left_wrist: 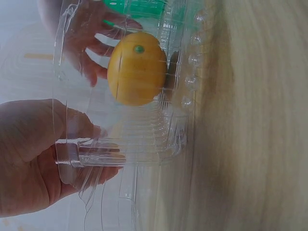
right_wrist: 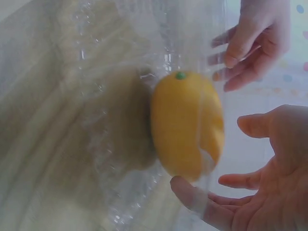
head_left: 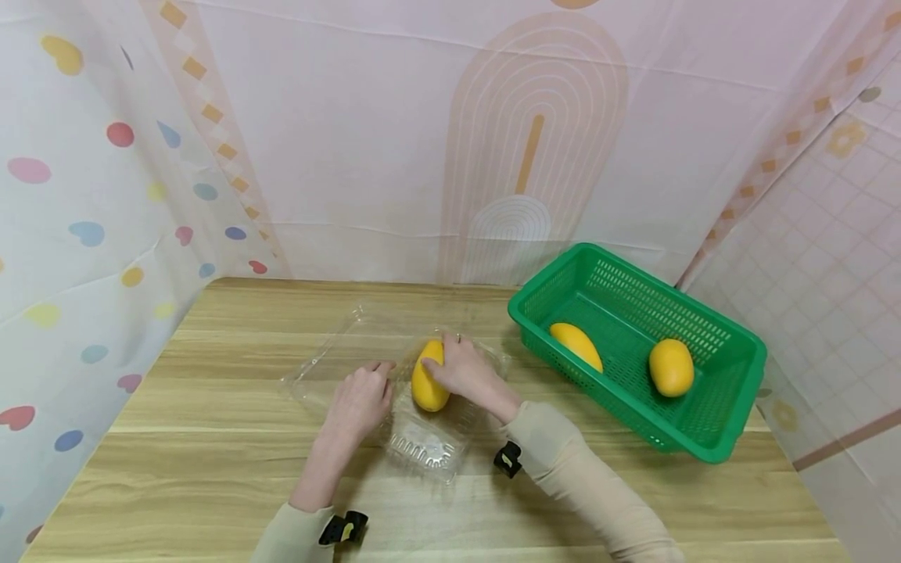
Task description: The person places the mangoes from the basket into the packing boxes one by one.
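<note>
A yellow mango (head_left: 428, 378) with a green stem spot lies in a clear plastic clamshell box (head_left: 422, 450), whose lid is folded back to the left in the head view. My left hand (head_left: 361, 399) holds the box's side wall, thumb and fingers on either side of it in the left wrist view (left_wrist: 33, 154). Over the mango is my right hand (head_left: 472, 371). Seen from the right wrist, its fingers are spread beside the mango (right_wrist: 185, 125); one fingertip is near the fruit's end and the thumb stands apart.
To the right on the wooden table (head_left: 204, 438) stands a green perforated basket (head_left: 633, 414), set at an angle. Inside it are two more mangoes, one near the left end (head_left: 577, 346) and one toward the right (head_left: 671, 367). Patterned cloth (head_left: 352, 156) hangs behind.
</note>
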A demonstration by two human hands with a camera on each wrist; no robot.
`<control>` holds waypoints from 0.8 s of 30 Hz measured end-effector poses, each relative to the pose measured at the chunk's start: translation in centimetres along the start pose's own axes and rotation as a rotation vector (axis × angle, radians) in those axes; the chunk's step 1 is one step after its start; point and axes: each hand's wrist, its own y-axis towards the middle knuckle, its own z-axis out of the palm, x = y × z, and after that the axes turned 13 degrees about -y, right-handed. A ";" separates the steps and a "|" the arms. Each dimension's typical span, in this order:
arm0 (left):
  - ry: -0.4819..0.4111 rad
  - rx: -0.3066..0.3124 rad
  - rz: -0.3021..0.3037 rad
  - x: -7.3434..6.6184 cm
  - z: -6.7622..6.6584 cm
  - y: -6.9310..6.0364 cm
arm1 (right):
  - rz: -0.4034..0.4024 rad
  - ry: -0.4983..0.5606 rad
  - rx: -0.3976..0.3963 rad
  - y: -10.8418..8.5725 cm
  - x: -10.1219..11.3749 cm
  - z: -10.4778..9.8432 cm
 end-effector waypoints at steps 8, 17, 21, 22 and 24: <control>-0.001 -0.005 0.005 0.1 0.0 0.0 | -0.071 -0.092 -0.095 -0.5 -0.5 -2.0; -0.007 -0.009 0.005 0.0 0.0 0.0 | -0.074 -0.176 -0.226 -1.3 -2.0 -5.6; -0.009 -0.003 0.003 0.0 0.0 0.0 | -0.080 -0.186 -0.269 -1.7 -3.3 -7.5; -0.007 -0.002 0.003 0.0 0.0 0.0 | -0.078 -0.192 -0.278 -1.7 -3.7 -7.9; -0.004 -0.003 0.003 0.0 0.1 0.0 | -0.069 -0.199 -0.292 -1.7 -4.6 -8.6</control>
